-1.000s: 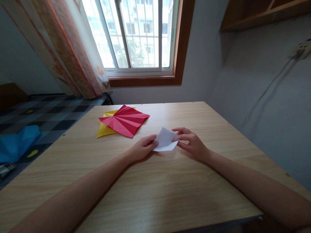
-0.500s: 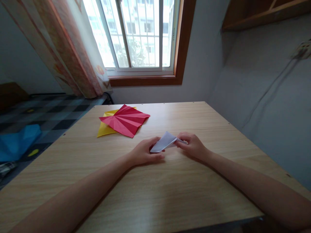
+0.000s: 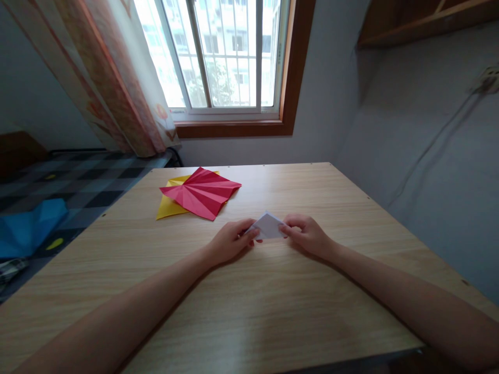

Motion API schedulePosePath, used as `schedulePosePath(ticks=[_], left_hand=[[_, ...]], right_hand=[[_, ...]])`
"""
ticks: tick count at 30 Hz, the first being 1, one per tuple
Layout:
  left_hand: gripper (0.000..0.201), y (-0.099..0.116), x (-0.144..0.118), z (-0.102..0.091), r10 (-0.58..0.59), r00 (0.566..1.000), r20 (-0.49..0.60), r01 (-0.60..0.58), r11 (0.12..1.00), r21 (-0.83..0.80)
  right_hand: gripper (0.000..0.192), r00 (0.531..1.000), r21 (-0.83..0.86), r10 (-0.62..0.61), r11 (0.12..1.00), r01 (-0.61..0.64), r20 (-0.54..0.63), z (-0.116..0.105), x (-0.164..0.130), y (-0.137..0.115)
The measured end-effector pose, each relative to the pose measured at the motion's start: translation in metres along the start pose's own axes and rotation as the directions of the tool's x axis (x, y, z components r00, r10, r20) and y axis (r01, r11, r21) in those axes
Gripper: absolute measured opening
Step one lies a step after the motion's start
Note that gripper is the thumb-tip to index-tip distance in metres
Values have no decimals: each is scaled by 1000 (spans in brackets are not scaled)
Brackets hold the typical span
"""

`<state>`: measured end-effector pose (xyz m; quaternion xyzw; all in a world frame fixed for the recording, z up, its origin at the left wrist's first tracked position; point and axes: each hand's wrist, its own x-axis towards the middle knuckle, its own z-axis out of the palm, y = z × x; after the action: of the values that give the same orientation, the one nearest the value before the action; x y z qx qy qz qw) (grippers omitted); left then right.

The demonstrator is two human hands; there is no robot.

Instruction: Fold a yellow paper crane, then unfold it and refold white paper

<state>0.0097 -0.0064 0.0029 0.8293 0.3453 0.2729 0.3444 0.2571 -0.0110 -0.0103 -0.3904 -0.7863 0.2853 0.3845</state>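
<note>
A small sheet of white paper (image 3: 268, 227), folded to a point at its far side, is held just over the wooden table (image 3: 249, 301). My left hand (image 3: 233, 240) is closed on its left corner, thumb on top and fingers beneath. At the right corner, my right hand (image 3: 306, 232) pinches the paper between thumb and fingers. Beyond my left hand lies a creased red paper (image 3: 208, 192), spread over part of a yellow paper (image 3: 169, 209).
To the left is a bed with a checked cover (image 3: 97, 182), with a blue creased paper (image 3: 35, 223) on it. A window (image 3: 230, 62) with a curtain (image 3: 128, 93) stands behind the table. A cable (image 3: 429, 140) runs down the right wall.
The left thumb has come up and pressed onto the paper's left corner. The paper's raised flap now lies flat, and the right hand has shifted its hold slightly.
</note>
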Motion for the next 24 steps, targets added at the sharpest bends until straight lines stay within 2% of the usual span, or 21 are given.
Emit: schedulePosePath(ticks=[4, 7, 10, 15, 19, 24], left_hand=[[31, 0, 0, 1, -11, 1000, -13, 12, 1000, 13], [31, 0, 0, 1, -21, 999, -24, 22, 999, 24], [30, -1, 1, 1, -23, 999, -34, 24, 999, 34], [30, -1, 2, 0, -15, 997, -72, 20, 997, 68], [32, 0, 2, 0, -65, 996, -64, 58, 994, -96], [38, 4, 4, 4, -156, 987, -37, 132, 919, -371]], right_hand=[[40, 999, 79, 36, 996, -35, -5, 2, -1, 1], [28, 989, 247, 142, 960, -129, -37, 5, -1, 2], [33, 975, 407, 221, 892, -194, -20, 8, -1, 4], [36, 976, 512, 214, 835, -202, 36, 10, -1, 9], [34, 979, 556, 198, 810, -187, 42, 10, 0, 11], [27, 992, 550, 123, 831, -87, -30, 12, 3, 15]])
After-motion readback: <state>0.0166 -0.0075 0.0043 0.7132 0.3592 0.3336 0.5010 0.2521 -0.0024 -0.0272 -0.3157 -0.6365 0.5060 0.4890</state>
